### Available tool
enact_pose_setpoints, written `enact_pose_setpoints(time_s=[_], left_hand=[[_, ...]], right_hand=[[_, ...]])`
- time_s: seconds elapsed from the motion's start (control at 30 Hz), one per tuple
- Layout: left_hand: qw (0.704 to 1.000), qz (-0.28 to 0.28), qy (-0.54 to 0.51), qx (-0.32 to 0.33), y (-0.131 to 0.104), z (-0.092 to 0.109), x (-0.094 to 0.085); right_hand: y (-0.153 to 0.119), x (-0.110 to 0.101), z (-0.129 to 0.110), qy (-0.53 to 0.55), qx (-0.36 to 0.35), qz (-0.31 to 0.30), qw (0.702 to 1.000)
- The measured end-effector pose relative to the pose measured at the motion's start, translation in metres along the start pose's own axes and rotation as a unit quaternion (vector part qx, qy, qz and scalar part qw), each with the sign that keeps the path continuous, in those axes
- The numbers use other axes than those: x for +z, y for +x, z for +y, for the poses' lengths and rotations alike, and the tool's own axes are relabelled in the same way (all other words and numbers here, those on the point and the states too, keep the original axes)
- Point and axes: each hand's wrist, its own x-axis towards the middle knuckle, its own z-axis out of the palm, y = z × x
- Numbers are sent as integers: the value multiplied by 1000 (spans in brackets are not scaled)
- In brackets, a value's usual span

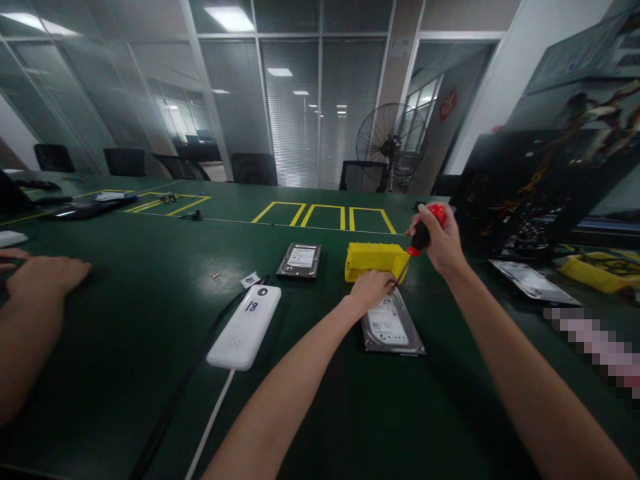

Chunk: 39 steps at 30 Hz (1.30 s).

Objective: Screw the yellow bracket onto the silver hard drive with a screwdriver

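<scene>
My right hand is closed around the red and black handle of a screwdriver. The shaft slants down and left toward the far end of a silver hard drive, label side up on the green table. Over that far end is my left hand, its fingers curled together beside the screwdriver's tip. Those fingers hide the tip, and what they pinch there does not show. A yellow plastic bin stands just behind both hands.
Another hard drive lies left of the bin. A white power bank with cables is nearer. Another person's hand rests at far left. On the right are an opened computer case, a drive and a yellow tray.
</scene>
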Motion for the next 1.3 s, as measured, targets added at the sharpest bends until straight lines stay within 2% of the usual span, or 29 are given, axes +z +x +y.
enact_pose_setpoints(time_s=[0.13, 0.43, 0.77, 0.97, 1.3], left_hand=[[1000, 7, -5, 2, -1, 1, -1], [1000, 10, -11, 1, 0, 0, 1], [1000, 1, -11, -6, -1, 1, -1], [1000, 3, -3, -13, 0, 2, 0], [1000, -8, -17, -8, -2, 2, -3]], right_hand=[[0, -2, 1, 10, 13, -19, 1000], [2, -2, 3, -9, -19, 19, 1000], [2, -4, 2, 20, 4, -5, 1000], [2, -2, 4, 1, 20, -1, 1000], [0, 0, 0, -40, 5, 4, 999]])
